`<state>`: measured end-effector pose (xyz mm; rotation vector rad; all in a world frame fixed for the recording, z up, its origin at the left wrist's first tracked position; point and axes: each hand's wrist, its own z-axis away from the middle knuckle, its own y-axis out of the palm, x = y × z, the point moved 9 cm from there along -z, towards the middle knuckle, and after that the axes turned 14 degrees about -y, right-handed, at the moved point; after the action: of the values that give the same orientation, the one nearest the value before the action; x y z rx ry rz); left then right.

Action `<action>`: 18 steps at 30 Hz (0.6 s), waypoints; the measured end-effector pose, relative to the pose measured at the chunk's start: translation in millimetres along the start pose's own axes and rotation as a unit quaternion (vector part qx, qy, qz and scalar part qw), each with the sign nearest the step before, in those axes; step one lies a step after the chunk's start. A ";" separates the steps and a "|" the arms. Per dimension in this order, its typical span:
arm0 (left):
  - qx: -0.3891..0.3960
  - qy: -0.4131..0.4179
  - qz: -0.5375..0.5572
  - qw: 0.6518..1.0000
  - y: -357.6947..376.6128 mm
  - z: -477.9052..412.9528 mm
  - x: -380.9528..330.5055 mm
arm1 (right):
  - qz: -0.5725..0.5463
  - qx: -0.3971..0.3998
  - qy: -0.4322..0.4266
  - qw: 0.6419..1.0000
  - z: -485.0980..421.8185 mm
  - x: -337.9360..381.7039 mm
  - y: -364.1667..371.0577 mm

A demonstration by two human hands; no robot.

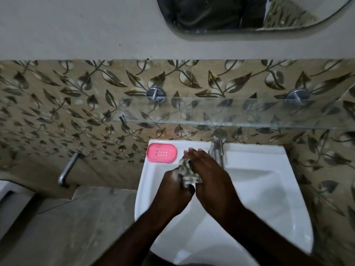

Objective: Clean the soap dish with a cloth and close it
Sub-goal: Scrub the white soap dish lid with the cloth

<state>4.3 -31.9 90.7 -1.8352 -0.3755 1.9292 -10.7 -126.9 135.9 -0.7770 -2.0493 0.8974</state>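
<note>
No text, label, brand, number or sign can be read anywhere here; nothing on the walls, fittings or objects carries legible writing.

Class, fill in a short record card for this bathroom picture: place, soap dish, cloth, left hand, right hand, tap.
place: white sink under a glass shelf
soap dish: pink soap dish on the sink's back left corner, untouched, no soap seen
cloth: patterned cloth bunched between both hands
left hand: left hand, grip shut on the cloth
right hand: right hand, fingers flat over the cloth
tap: metal tap, no water seen
</note>
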 end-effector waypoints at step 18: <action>0.055 0.111 0.053 0.991 -41.8 -34.1 8.7 | 0.051 0.019 0.001 0.999 -30.9 29.0 36.7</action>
<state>43.5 4.8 100.9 -2.0040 -0.0992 1.7498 7.4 -73.9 132.6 -0.8668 -2.0000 0.9891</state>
